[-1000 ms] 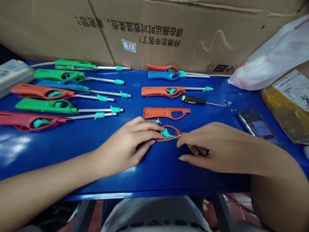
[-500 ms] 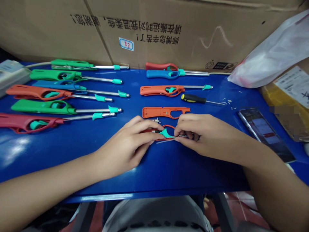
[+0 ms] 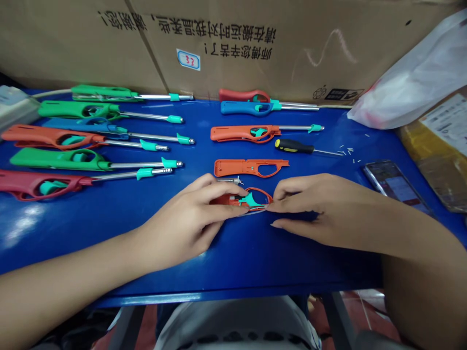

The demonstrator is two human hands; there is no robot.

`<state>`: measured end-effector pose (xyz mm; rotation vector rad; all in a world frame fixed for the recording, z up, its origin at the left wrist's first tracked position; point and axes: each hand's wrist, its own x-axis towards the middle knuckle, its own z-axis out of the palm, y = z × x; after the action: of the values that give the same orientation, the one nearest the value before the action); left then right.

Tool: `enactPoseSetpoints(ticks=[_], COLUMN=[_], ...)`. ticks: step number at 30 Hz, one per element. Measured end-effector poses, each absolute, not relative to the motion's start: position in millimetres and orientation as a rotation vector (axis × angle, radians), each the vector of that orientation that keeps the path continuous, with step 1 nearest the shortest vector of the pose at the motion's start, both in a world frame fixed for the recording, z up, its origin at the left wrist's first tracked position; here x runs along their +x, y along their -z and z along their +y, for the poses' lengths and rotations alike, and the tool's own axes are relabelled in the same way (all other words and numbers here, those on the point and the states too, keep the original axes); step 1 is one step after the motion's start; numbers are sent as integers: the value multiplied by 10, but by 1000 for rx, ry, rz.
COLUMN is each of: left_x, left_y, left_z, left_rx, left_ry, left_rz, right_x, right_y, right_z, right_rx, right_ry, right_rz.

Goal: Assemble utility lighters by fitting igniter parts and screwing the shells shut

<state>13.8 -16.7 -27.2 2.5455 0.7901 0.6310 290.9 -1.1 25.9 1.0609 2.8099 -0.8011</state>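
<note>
right thumb [image 3: 294, 229] lowered, left hand [image 3: 187, 219] holding orange casing [image 3: 223, 200]

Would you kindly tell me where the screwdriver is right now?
In the head view, the screwdriver lies right of centre on the blue table, between an orange lighter and the right hand, its tip near small white bits.

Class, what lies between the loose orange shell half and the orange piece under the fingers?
In the head view, a small silvery part, showing just beyond the left hand, lies between the loose shell half and the orange piece.
</note>
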Motion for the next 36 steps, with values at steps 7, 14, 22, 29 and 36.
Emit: enactPoseSetpoints(ticks=[7, 14, 22, 29, 36], left_x=[120, 119, 109, 109, 34], left_y=[280, 312, 315, 219, 122], left_z=[-147, -133, -129, -90, 98], left_rx=[2688, 2655, 2712, 2636, 2608], left_ry=[-668, -731, -692, -855, -819], left_rz=[742, 725, 720, 761, 1109], right_x=[2919, 2886, 2860, 2839, 2757], right_y=[-251, -241, -271, -272, -110], right_z=[-47, -66, -61, -21, -74], right_rx=[1007, 1012, 1059, 1208, 1002], right_ry=[726, 712, 695, 647, 617], right_rz=[2838, 2843, 2919, 2974, 2949])
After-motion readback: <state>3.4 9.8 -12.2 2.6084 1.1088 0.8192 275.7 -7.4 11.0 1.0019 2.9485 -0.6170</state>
